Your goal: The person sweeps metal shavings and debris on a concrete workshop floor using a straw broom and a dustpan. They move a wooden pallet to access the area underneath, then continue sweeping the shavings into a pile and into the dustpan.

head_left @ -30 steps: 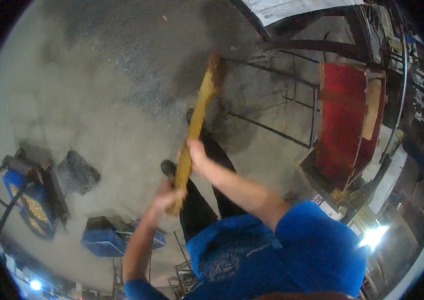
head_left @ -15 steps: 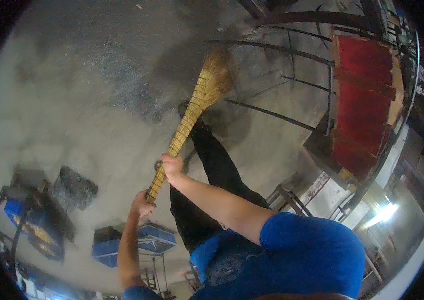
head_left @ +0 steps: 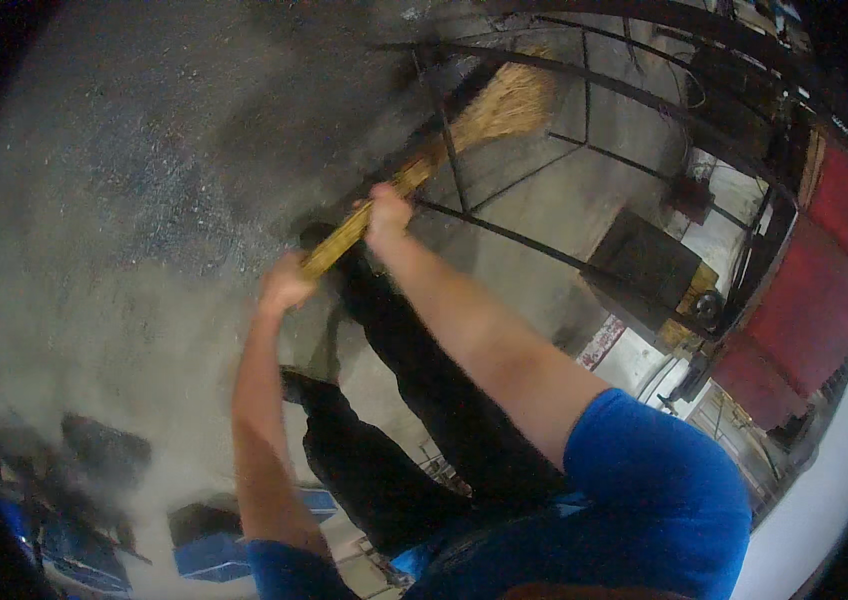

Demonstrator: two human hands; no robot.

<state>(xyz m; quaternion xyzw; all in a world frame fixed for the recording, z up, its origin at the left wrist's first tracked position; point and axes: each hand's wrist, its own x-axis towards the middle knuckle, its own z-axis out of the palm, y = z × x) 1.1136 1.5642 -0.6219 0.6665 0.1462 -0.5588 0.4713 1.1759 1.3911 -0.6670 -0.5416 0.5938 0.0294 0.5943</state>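
Observation:
A straw broom [head_left: 349, 232] slants up and to the right from my two hands. Wrapped round the top end of its handle is my left hand [head_left: 287, 283], closed. My right hand [head_left: 387, 217] grips the same handle farther down, toward the bristles. The pale, fanned bristles [head_left: 512, 100] reach in among the thin bars of a dark metal frame [head_left: 504, 229], one bar passing in front of the broom. Whether the bristle tips touch the floor, I cannot tell.
Grey concrete floor [head_left: 74, 290] spreads on the left, with a dark, rough patch [head_left: 159, 200]. Red panels [head_left: 794, 310] stand at the right, near a dark box [head_left: 644, 262]. A blue bin [head_left: 212, 557] sits at the lower left. My legs in dark trousers [head_left: 374, 470] are below the broom.
Both hands have moved up in the view with the broom. Its bristles have swung to the right, in behind the metal frame's bars. The view has shifted too.

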